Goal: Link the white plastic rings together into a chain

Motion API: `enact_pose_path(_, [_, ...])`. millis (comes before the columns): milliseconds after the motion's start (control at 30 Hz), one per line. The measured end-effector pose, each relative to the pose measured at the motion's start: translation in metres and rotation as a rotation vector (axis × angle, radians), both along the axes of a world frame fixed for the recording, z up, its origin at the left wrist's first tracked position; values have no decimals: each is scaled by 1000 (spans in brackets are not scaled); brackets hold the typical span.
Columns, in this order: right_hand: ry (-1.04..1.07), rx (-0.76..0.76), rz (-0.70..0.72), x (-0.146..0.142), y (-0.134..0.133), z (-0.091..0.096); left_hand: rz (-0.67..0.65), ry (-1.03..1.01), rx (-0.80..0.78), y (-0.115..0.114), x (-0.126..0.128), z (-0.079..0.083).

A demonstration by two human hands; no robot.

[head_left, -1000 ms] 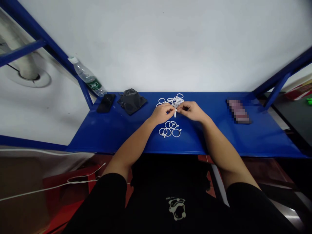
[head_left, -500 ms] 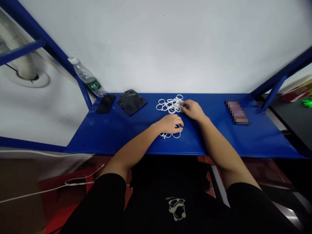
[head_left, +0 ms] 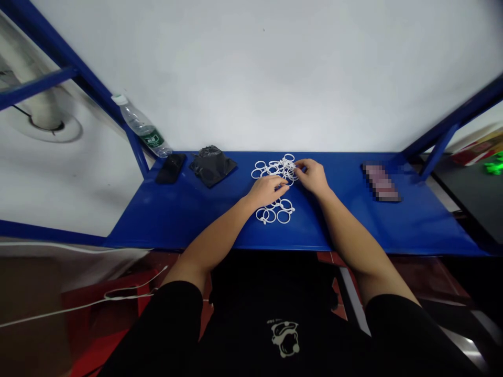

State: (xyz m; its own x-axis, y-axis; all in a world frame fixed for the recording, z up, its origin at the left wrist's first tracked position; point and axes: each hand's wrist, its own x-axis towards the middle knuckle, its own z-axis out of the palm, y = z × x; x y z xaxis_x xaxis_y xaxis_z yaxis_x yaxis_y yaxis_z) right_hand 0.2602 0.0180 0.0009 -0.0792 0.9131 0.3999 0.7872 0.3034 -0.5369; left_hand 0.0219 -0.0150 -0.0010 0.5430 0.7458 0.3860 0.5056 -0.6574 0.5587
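A loose pile of white plastic rings (head_left: 272,167) lies at the back of the blue shelf (head_left: 188,209). A smaller group of white rings (head_left: 275,213) lies nearer to me. My left hand (head_left: 267,191) sits between the two groups, its fingers curled, with the tips at the near edge of the far pile. What they hold is hidden. My right hand (head_left: 313,176) rests at the pile's right side, its thumb and fingers pinched on a white ring there.
At the shelf's back left stand a tilted water bottle (head_left: 142,127), a black phone (head_left: 170,167) and a crumpled black bag (head_left: 212,163). A blurred flat object (head_left: 380,181) lies at the right. Blue frame posts (head_left: 135,146) rise at both ends, with a white wall behind.
My left hand went down to the near group of rings, then came back up to the far pile. My right hand stayed at the pile's right side.
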Motion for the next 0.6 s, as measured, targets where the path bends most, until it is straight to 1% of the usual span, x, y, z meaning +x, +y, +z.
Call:
enact_pose_path(100, [81, 51, 3, -2, -5, 7, 101, -38, -24, 8, -5, -3])
enact_pose_path(233, [217, 46, 123, -12, -14, 15, 181, -158, 30, 15, -9, -6])
enact_pose_path(333, [230, 12, 225, -22, -22, 18, 169, -240, 93, 17, -10, -7])
enact_pose_path(433, [160, 20, 299, -28, -26, 18, 127, -293, 144, 16, -9, -7])
enact_pose_path(500, [124, 72, 350, -29, -27, 16, 115, -327, 163, 15, -8, -7])
enact_pose_path(600, [122, 190, 412, -29, -25, 15, 104, -365, 183, 15, -7, -7])
